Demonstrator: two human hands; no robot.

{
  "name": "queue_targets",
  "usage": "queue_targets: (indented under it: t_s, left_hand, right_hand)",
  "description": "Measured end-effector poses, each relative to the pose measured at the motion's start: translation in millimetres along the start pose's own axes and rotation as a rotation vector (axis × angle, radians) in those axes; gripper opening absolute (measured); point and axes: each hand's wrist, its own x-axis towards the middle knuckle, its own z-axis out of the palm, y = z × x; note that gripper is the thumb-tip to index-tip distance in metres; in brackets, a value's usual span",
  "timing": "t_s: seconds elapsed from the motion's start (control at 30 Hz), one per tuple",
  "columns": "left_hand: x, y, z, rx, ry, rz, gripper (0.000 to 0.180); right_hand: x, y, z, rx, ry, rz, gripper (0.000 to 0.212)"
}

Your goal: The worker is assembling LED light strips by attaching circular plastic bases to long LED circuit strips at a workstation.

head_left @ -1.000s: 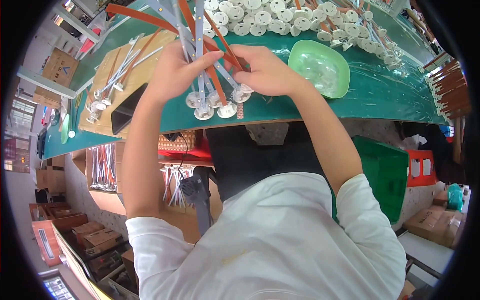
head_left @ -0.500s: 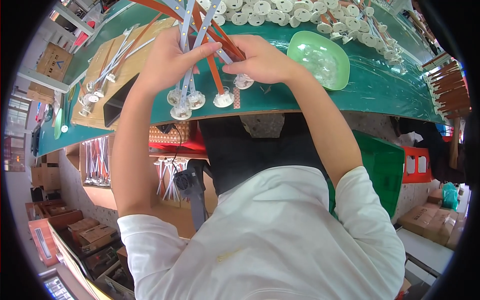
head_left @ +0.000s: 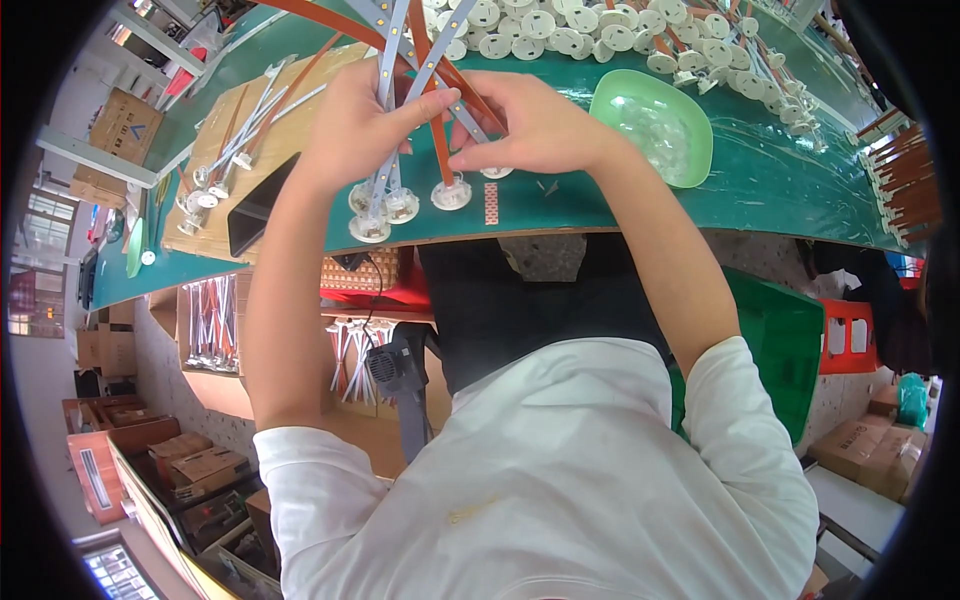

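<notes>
My left hand (head_left: 368,125) is closed around several LED strips (head_left: 393,55), white with small yellow chips. Their lower ends carry round white bases (head_left: 370,229), grouped just below that hand near the table's front edge. Close beside it, my right hand (head_left: 535,125) pinches another LED strip (head_left: 462,118) slanting across the bundle. An orange-brown strip (head_left: 441,150) runs down between both hands to its own round base (head_left: 451,194). One more base (head_left: 496,172) shows partly beneath my right fingers. To its lower right lies a small perforated pinkish piece (head_left: 491,203).
A light green bowl (head_left: 702,150) with clear small pieces stands right. Heaped round white bases (head_left: 540,25) fill the back. At left, a dark flat device (head_left: 258,212) and loose strips (head_left: 265,110) rest on cardboard (head_left: 205,240). A green crate (head_left: 770,350) sits below the table.
The whole view has shifted slightly to the right. Both hands keep their hold on the strips, and the base under my right hand is now more covered by it.
</notes>
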Motion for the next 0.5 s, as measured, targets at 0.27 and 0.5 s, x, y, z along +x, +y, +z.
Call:
queue_targets:
  t_s: [0.27, 0.5]
  left_hand:
    - [3, -2, 6, 0.007, 0.126, 0.074, 0.027]
    - [2, -10, 7, -0.033, 0.096, 0.016, 0.027]
  right_hand:
    - [5, -9, 19, -0.059, 0.291, -0.119, 0.047]
    - [9, -6, 18, -0.088, 0.297, -0.075, 0.034]
